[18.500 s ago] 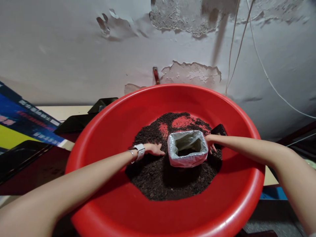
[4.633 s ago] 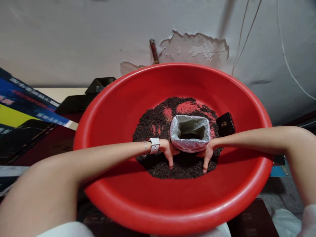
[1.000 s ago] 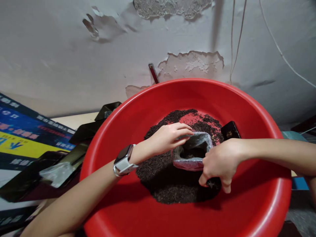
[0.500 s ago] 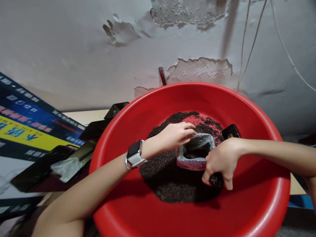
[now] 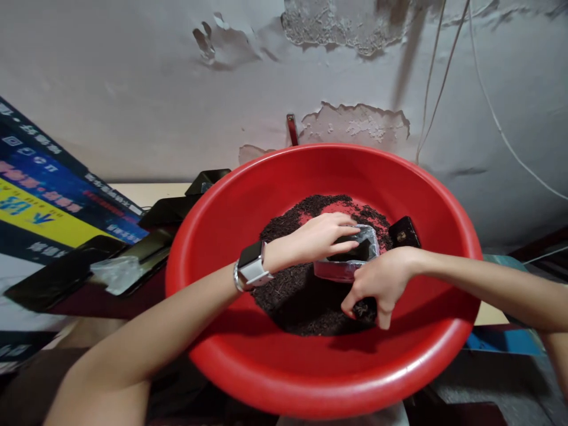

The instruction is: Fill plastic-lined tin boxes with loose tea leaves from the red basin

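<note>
A big red basin [image 5: 275, 378] holds a heap of dark loose tea leaves [image 5: 293, 290]. In the heap stands a small box lined with a clear plastic bag [image 5: 341, 269]. My left hand [image 5: 317, 236], with a watch on the wrist, grips the bag's far rim, fingers closed over the edge. My right hand [image 5: 379, 281] is cupped at the box's near right corner, closed on a handful of tea leaves.
A small black box [image 5: 404, 232] lies in the basin behind my right wrist. Black trays [image 5: 66, 275] and a blue and yellow printed carton [image 5: 53, 195] lie to the left. A peeling wall with hanging cables [image 5: 428, 89] rises close behind.
My right hand has shifted slightly left along the box's near edge with the tea leaves. My left hand has stayed on the bag's rim. The camera dipped a little.
</note>
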{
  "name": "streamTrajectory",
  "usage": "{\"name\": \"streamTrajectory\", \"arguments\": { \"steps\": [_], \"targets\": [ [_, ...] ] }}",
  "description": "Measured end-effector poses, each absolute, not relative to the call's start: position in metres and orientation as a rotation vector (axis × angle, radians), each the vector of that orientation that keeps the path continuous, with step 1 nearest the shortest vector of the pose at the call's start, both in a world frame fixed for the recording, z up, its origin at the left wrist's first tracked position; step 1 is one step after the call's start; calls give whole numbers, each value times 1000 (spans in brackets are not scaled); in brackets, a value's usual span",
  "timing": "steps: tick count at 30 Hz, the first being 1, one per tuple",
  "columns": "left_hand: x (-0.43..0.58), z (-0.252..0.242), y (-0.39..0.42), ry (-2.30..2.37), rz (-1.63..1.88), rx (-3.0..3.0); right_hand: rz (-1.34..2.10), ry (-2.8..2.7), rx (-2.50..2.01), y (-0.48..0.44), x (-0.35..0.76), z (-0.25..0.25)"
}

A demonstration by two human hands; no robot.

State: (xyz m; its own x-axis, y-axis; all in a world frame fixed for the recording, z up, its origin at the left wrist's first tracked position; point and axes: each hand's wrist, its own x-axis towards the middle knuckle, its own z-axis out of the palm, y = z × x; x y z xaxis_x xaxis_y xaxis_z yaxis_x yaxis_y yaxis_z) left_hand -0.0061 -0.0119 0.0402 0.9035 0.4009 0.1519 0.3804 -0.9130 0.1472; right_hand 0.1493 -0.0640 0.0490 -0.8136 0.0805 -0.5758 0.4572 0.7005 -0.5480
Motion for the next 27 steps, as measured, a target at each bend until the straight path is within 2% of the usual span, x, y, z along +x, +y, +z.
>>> {"name": "streamTrajectory", "arguments": {
  "steps": [3, 6, 8, 11, 15, 18, 22, 27],
  "targets": [
    [-11, 31, -14, 615, 253, 2915, -1049, 2438, 383, -65, 149, 41],
    [-14, 24, -9, 669, 354, 2888, -1323, 2437, 312, -63, 153, 40],
    [-15, 18, -2, 822, 453, 2817, -1486, 2464, 277, -62, 157, 44],
    [-16, 6, 12, 1103, 573, 2623, -1538, 2625, 385, -61, 163, 53],
    [-15, -19, 31, 1138, 480, 2334, -1554, 2919, 732, -55, 170, 58],
    [-13, -38, 41, 1003, 479, 2215, -1683, 3118, 1180, -47, 172, 53],
    [-14, -49, 49, 900, 507, 2207, -1904, 3065, 1746, -36, 169, 37],
    [-18, -55, 55, 849, 505, 2240, -1974, 2944, 1818, -33, 163, 21]
  ]
}}
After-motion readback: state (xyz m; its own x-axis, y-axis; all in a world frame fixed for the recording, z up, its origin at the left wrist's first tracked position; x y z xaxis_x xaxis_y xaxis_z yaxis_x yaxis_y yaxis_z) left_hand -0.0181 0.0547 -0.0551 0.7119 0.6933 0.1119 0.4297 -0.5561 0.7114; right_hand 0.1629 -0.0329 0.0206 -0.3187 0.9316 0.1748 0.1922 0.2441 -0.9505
